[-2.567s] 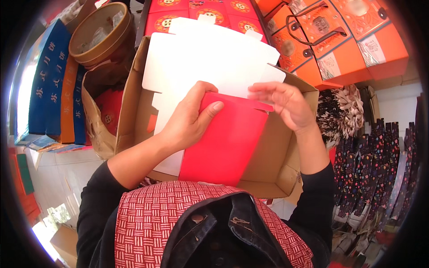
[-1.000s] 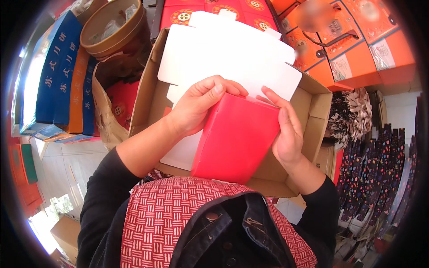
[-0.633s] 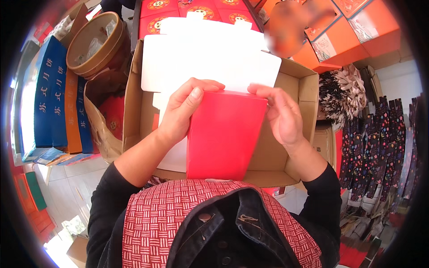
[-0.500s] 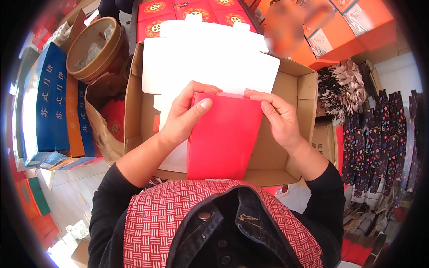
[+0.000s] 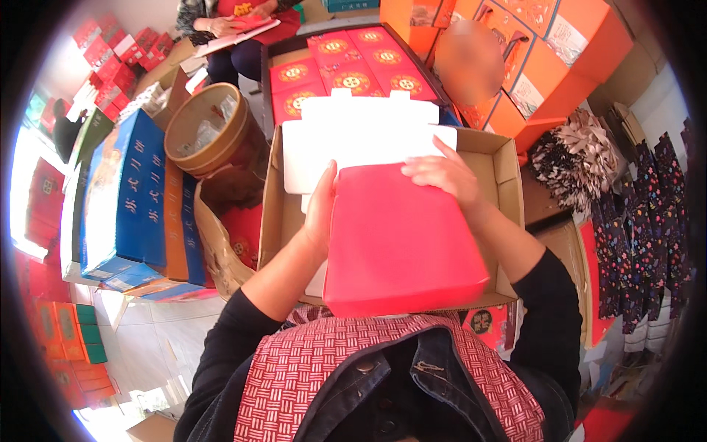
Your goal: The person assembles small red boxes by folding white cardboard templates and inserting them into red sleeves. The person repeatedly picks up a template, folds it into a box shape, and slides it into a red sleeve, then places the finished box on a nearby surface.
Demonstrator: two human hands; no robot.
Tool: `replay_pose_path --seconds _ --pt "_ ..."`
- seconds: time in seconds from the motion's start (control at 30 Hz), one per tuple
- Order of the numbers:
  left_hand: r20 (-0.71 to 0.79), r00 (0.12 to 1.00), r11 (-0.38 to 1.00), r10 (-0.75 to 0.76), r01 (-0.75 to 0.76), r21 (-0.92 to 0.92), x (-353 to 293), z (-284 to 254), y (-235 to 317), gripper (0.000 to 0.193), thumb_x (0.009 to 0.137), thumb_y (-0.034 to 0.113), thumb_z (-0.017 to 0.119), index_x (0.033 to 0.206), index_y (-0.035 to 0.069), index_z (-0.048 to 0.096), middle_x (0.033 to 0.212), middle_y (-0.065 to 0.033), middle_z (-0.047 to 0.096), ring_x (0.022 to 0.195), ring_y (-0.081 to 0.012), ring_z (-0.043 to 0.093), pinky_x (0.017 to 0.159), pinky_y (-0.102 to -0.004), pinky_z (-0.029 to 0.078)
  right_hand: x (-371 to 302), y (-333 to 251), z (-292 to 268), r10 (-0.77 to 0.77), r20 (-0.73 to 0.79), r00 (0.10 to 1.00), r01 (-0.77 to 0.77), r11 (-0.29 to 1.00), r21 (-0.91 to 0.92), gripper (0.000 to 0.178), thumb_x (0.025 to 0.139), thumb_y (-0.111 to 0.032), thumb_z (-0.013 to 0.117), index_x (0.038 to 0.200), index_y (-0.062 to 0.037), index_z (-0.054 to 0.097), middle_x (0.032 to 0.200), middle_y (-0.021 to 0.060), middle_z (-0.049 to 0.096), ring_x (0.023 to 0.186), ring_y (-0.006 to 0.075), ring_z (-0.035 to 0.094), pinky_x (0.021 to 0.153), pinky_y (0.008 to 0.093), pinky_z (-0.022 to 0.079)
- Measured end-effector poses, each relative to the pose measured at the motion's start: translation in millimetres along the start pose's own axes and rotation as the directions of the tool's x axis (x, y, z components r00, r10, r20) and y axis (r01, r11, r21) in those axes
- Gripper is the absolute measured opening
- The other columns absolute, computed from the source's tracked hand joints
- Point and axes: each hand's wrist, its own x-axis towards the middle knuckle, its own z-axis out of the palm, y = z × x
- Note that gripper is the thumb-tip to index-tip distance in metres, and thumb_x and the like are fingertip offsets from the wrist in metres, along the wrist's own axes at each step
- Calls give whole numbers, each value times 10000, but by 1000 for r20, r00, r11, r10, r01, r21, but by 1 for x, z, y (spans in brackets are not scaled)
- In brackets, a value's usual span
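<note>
A plain red cardboard box tilts in front of me, over the near part of an open brown carton. Along its left side lies my left hand, gripping that edge; some of its fingers are hidden. My right hand rests on the far right edge of the red box, its fingers stretched out flat across the top. Just beyond both hands, unfolded white card sheets with tabs lie over the carton, washed out by bright light.
Behind the carton, a dark tray holds red patterned boxes. Orange boxes stack at far right, above floral strips. Left are a round tub and blue boxes. Another person's hands hold something flat.
The red box has tipped, showing a wider face. My right hand has spread flat over its far edge, and my left has shifted down its side. The view has swung left.
</note>
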Motion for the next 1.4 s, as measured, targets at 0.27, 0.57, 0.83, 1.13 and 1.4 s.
replay_pose_path --seconds 0.27,0.57,0.83,1.13,1.4 --pt "118 991 609 70 -136 782 -13 -37 -27 221 976 187 488 1096 9 540 1028 -142 619 873 -246 663 741 -365 554 -67 -60 -85 769 -396 503 -295 583 757 376 840 -74 672 1171 35 531 1144 130 619 1029 210 609 946 364 461" --pt "-62 987 507 150 -23 862 -5 -50 -17 157 981 116 475 987 -10 569 929 -122 629 747 -193 665 660 -278 553 -338 -82 -60 836 -424 -349 -199 376 905 362 855 -49 649 1186 23 521 1102 130 643 968 205 641 832 346 530" --pt "-105 980 461 167 16 887 15 -38 -30 177 996 124 454 979 -9 569 888 -122 632 693 -186 665 597 -256 558 -451 15 107 736 -201 -646 -154 131 979 366 798 -100 729 1109 -12 555 923 112 659 754 184 663 642 306 552" --pt "-220 949 372 226 125 920 18 -17 -38 187 984 165 478 984 -3 560 860 -116 629 665 -190 661 572 -257 535 -454 116 193 643 -694 -324 -842 -530 -98 537 797 -369 666 1125 45 570 1011 237 634 879 341 630 770 457 493" --pt "176 905 129 387 -242 962 -5 -17 17 106 924 66 569 974 -24 594 921 -107 652 796 -197 665 693 -314 558 -242 43 -74 687 -719 106 -827 462 320 171 946 -76 565 1079 17 620 1051 88 638 954 167 615 875 279 489"
